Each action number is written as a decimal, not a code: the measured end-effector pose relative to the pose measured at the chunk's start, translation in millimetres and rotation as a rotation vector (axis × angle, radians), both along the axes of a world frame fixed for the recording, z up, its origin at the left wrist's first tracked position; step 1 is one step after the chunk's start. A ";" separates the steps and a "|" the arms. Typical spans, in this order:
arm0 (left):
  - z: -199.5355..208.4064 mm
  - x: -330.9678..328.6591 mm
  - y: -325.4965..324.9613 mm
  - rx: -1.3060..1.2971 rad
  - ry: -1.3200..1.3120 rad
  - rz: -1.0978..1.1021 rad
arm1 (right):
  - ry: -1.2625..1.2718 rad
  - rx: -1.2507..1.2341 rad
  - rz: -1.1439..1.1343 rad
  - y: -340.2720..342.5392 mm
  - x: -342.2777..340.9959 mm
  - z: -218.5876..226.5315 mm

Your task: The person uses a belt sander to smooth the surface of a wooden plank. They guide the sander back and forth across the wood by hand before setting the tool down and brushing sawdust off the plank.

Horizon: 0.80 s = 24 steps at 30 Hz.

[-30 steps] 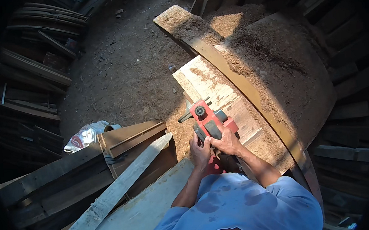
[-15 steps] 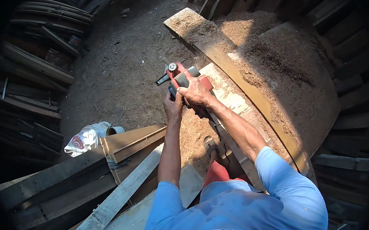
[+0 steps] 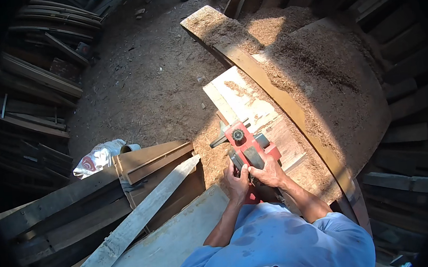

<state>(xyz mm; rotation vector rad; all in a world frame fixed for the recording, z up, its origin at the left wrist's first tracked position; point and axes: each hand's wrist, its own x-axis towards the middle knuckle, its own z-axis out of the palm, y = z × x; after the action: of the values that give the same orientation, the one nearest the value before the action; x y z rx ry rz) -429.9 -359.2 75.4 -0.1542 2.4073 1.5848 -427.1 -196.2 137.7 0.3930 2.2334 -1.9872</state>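
Note:
A red and black electric hand planer [image 3: 247,142] lies along a pale wooden board [image 3: 259,111], close in front of my body. My right hand [image 3: 270,173] is closed around its rear handle. On the planer's left side, my left hand [image 3: 237,184] curls against the body, thumb toward the right hand. A black part juts from the planer's left side. The planer's sole and some of my fingertips are hidden. Wood shavings and brighter patches show on the board beyond the tool.
A long yellowish plank [image 3: 287,109] runs along the board's right side, with a heap of shavings [image 3: 318,66] beyond it. At left are a white sack [image 3: 96,159], a narrow grey plank [image 3: 131,223] and a wide pale panel [image 3: 174,235]. Stacked timber lines both sides.
Both hands have drawn the planer back toward my body, uncovering the board's far end. My elbows are bent more. A foot in a sandal now shows at the top edge.

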 end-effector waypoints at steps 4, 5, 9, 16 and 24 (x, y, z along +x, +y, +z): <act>5.2 -11.8 -1.8 -0.008 -0.025 0.004 | -0.063 0.006 0.005 -3.5 -6.4 6.1; 12.8 -22.4 0.1 -0.024 -0.019 0.021 | -0.004 0.064 0.011 -4.6 -16.4 2.3; 15.5 -87.8 4.0 0.107 0.085 0.052 | 0.051 0.050 0.008 -8.4 -80.5 -12.5; -9.7 -232.6 -6.3 0.443 0.084 0.145 | 0.149 0.179 0.056 -20.5 -229.3 -16.4; -10.7 -278.7 -23.0 0.418 0.102 0.046 | 0.202 0.233 0.043 -22.6 -274.6 -15.9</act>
<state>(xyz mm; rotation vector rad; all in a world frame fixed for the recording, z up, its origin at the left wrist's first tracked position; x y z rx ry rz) -708.5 -382.2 64.7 -0.0500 2.0939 2.1193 -701.7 -218.8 121.7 0.1713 2.5837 -1.8241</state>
